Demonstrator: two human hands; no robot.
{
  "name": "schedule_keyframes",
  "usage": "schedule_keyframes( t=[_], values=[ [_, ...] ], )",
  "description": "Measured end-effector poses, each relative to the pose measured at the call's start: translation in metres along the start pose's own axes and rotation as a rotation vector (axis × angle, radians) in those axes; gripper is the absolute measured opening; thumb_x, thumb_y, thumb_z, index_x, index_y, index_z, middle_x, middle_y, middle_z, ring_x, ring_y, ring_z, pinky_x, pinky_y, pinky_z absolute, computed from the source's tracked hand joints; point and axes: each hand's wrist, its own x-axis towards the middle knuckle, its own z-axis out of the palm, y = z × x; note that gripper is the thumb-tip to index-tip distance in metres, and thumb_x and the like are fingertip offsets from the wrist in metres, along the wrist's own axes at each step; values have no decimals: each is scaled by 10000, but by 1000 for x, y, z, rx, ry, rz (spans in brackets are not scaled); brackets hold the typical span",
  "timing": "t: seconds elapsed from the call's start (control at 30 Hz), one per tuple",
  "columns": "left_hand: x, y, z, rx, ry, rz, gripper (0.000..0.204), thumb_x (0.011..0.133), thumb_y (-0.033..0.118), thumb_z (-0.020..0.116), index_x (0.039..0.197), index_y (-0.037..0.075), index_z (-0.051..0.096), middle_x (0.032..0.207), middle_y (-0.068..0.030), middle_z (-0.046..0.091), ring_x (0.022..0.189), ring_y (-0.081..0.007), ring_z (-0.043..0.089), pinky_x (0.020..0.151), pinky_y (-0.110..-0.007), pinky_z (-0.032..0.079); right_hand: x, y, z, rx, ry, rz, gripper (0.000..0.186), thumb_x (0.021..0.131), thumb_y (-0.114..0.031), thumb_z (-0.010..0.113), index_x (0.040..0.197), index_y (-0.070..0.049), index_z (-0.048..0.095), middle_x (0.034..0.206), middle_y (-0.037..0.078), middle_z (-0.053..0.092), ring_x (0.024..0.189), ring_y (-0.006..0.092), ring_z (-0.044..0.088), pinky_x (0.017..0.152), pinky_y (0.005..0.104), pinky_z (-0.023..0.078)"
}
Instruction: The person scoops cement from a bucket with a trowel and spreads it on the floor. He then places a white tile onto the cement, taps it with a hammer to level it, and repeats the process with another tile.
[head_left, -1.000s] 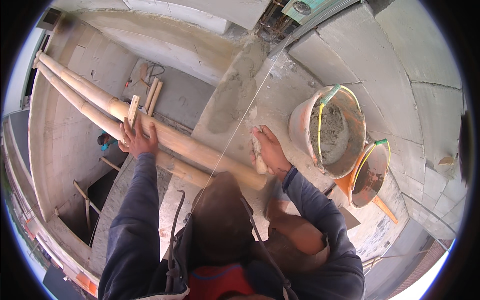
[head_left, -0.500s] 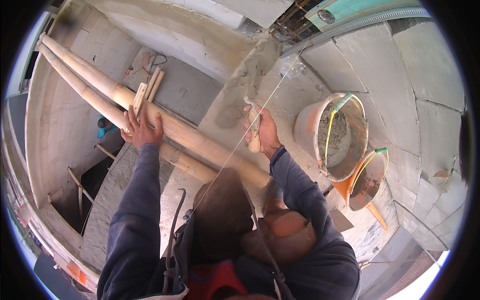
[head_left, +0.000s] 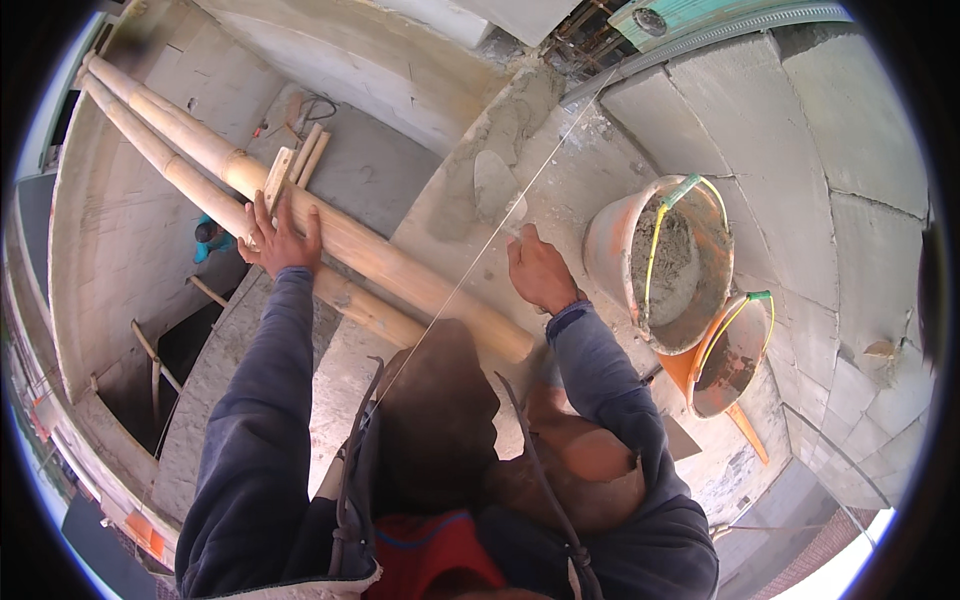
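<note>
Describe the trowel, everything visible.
The trowel has a flat, pale grey blade, metal by its look, with a rounded far end. It lies over the grey mortar, pointing away from the person; whether it touches the mortar can't be told. The right hand is closed around the handle, hiding it. The string crosses the view near the blade's hand end; contact there is unclear.

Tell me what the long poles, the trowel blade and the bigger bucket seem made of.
Long poles: apparently bamboo, smooth and tan, with joint rings. Trowel blade: probably metal, being flat and pale grey; smears may mask its finish. Bigger bucket: likely plastic, dull, grey-smeared, with orange showing through.
</note>
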Motion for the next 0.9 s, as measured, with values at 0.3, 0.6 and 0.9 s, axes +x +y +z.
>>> schedule_keyframes(
  t=[0.3, 0.6, 0.9],
  values=[
    [0, 4, 6, 20, 17, 20, 639, 1028, 668, 614, 1603, 390, 587, 1831, -9, 285, 1703, -288, 209, 1272, -745, 92, -194, 17, -128, -117, -98, -206, 370, 1086, -294, 613, 1320, -13, 552, 981, 292, 728, 950, 526, 701, 833, 608, 538],
    [6, -10, 13, 141, 31, 19, 646, 1045, 730, 537, 1624, 443, 546, 1833, 14, 283, 1699, -252, 218, 1268, -748, 151, -235, 84, -237, -613, 429, 267, 310, 991, -226, 721, 1263, -77, 711, 1054, 194, 757, 965, 409, 769, 789, 536, 610],
    [4, -10, 15, 174, 13, -12, 657, 1038, 739, 542, 1623, 441, 550, 1830, 10, 287, 1687, -242, 240, 1270, -726, 143, -162, 105, -157, -779, 450, -30, 209, 940, -112, 654, 1125, -27, 704, 984, 148, 751, 899, 349, 792, 696, 464, 636]
  ],
)
